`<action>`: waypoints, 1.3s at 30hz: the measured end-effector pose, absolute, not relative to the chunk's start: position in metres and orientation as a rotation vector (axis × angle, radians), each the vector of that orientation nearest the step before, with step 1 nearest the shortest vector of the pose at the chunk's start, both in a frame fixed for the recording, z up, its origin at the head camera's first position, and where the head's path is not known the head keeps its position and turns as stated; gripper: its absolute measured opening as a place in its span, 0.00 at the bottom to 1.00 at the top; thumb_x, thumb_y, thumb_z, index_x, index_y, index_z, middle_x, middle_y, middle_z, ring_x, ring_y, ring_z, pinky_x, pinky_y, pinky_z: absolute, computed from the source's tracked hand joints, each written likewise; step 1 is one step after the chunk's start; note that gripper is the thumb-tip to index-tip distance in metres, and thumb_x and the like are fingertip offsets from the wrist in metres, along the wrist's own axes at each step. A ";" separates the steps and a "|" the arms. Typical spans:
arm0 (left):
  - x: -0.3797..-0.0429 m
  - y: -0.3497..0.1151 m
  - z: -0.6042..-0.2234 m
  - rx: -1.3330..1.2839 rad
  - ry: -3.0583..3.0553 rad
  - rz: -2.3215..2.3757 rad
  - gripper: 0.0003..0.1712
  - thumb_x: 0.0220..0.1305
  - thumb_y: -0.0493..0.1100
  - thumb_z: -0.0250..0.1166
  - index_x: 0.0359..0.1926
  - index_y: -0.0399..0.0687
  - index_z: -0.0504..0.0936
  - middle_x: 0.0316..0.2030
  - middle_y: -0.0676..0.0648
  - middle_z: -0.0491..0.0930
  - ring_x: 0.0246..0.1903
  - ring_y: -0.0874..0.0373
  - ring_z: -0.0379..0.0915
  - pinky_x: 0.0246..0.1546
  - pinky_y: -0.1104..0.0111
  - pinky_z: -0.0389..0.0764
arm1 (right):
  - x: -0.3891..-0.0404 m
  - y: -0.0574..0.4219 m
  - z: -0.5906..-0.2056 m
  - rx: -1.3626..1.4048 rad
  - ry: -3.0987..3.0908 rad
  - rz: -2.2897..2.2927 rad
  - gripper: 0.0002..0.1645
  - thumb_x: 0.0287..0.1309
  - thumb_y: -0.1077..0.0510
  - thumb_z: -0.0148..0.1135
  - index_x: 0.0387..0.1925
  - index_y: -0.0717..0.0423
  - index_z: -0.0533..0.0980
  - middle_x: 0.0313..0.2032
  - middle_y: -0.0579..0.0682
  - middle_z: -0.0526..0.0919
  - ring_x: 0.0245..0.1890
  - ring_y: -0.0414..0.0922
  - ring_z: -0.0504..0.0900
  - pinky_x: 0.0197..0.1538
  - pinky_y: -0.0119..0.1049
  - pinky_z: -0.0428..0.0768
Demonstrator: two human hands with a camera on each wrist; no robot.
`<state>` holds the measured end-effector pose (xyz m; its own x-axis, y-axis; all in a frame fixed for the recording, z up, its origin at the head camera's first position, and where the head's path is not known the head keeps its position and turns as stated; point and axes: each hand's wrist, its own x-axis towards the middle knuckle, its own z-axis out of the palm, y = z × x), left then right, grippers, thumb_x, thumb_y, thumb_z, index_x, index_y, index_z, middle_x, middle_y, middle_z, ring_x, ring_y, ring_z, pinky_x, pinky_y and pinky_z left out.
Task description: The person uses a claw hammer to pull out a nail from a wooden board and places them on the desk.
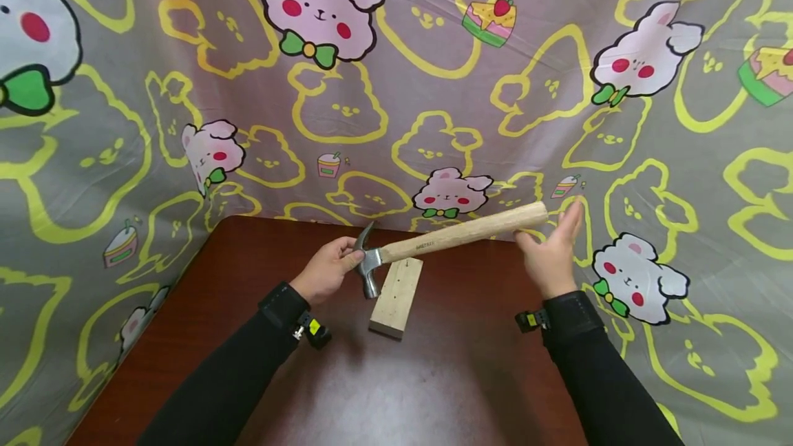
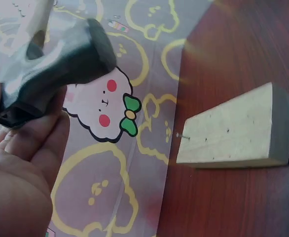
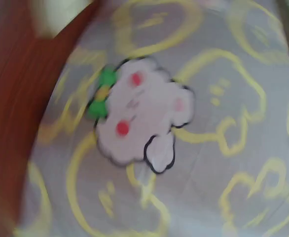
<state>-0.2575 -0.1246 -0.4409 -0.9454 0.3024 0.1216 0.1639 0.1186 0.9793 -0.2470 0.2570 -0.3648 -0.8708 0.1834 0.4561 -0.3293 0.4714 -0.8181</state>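
My left hand [image 1: 327,267] grips a claw hammer [image 1: 461,232] by its metal head, thumb on the near side. The wooden handle points right and slightly up. Beside the handle's end, my right hand [image 1: 553,253] is raised with its fingers extended and thumb apart, holding nothing. Under the hammer, a pale wood block [image 1: 396,298] lies on the table. The left wrist view shows the hammer head [image 2: 60,69] against the left fingers, and a nail [image 2: 183,136] sticking up near the far end of the block, with several small dark holes along its top.
The dark red-brown table [image 1: 248,336] has its far edge against a hanging cloth [image 1: 347,102] printed with cartoon rabbits. The cloth also closes in both sides. The right wrist view is blurred and shows mostly this cloth.
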 end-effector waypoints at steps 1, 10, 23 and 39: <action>-0.258 -0.125 -0.441 0.467 2.219 2.007 0.14 0.74 0.36 0.51 0.54 0.29 0.69 0.41 0.41 0.80 0.43 0.57 0.77 0.51 0.59 0.72 | -0.247 0.261 -0.362 0.115 -2.135 1.615 0.63 0.59 0.59 0.62 0.75 0.36 0.25 0.74 0.48 0.25 0.74 0.53 0.38 0.68 0.59 0.42; -0.255 -0.129 -0.450 0.435 2.082 2.093 0.14 0.75 0.36 0.49 0.54 0.27 0.68 0.41 0.43 0.80 0.43 0.58 0.76 0.51 0.61 0.72 | -0.249 0.260 -0.375 0.579 -1.405 2.567 0.52 0.68 0.38 0.47 0.74 0.32 0.22 0.76 0.46 0.34 0.75 0.46 0.37 0.68 0.58 0.31; -0.242 -0.122 -0.477 0.421 1.789 2.224 0.15 0.76 0.37 0.49 0.55 0.28 0.66 0.43 0.44 0.82 0.47 0.55 0.79 0.51 0.62 0.75 | -0.247 0.214 -0.363 1.030 -1.094 2.869 0.52 0.59 0.41 0.63 0.76 0.28 0.42 0.76 0.47 0.40 0.74 0.50 0.40 0.67 0.60 0.48; -0.247 -0.122 -0.474 0.408 1.777 2.216 0.18 0.75 0.37 0.50 0.58 0.26 0.65 0.45 0.42 0.81 0.45 0.54 0.79 0.48 0.61 0.77 | -0.257 0.177 -0.369 1.396 -0.814 3.061 0.44 0.67 0.61 0.57 0.77 0.38 0.48 0.76 0.54 0.42 0.74 0.57 0.34 0.66 0.66 0.42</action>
<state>-0.2468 -0.1221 -0.4745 -0.9236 0.3803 0.0492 -0.0345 -0.2104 0.9770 -0.2573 0.1772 -0.3686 -0.6321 -0.4631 0.6213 0.0932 -0.8414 -0.5324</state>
